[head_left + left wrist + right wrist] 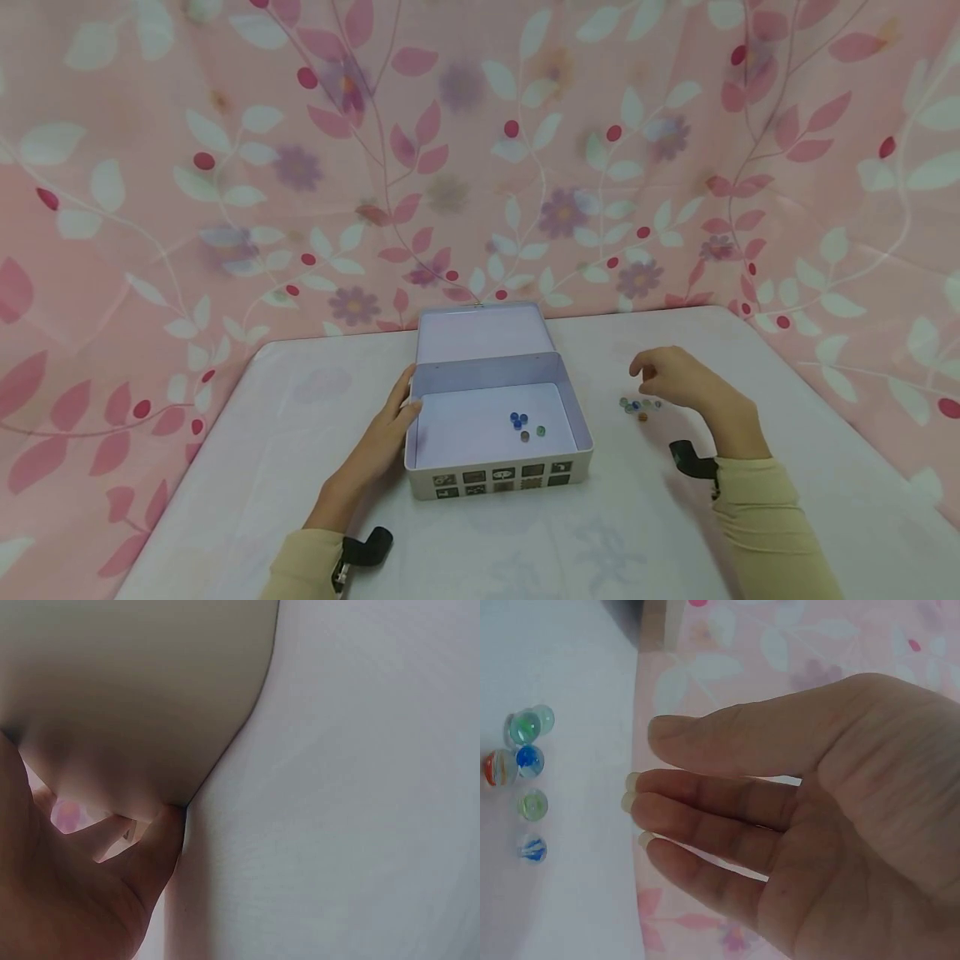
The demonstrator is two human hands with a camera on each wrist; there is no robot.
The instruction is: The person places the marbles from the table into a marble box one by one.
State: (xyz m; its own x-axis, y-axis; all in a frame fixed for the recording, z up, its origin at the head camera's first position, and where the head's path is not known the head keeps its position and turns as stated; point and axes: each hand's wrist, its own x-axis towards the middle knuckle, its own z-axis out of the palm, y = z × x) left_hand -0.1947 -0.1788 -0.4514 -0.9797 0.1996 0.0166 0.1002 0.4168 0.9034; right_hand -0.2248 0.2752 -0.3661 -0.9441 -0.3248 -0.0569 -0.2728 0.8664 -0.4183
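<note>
- Currently my left hand (378,437) rests against the left wall of the hinged tin box (461,429), fingers fairly straight, thumb at the rim. Steadying it, I'd judge.
- Box: lid (483,333) swung back; five glass marbles on the floor, right half: three blue marbles (517,425) clustered, then a brownish marble (525,437) and a green marble (541,431).
- Right of the box, on the white tablecloth (615,500): loose glass marbles (530,760), six in the right wrist view, one orange-striped (500,769).
- Right hand (678,379) hovers over those, fingers loosely bent, narrow thumb gap, holding nothing.
- Step, my read: reaching for a marble. Next move calls for lowering, then a fingertip pinch; neighbours could roll.
</note>
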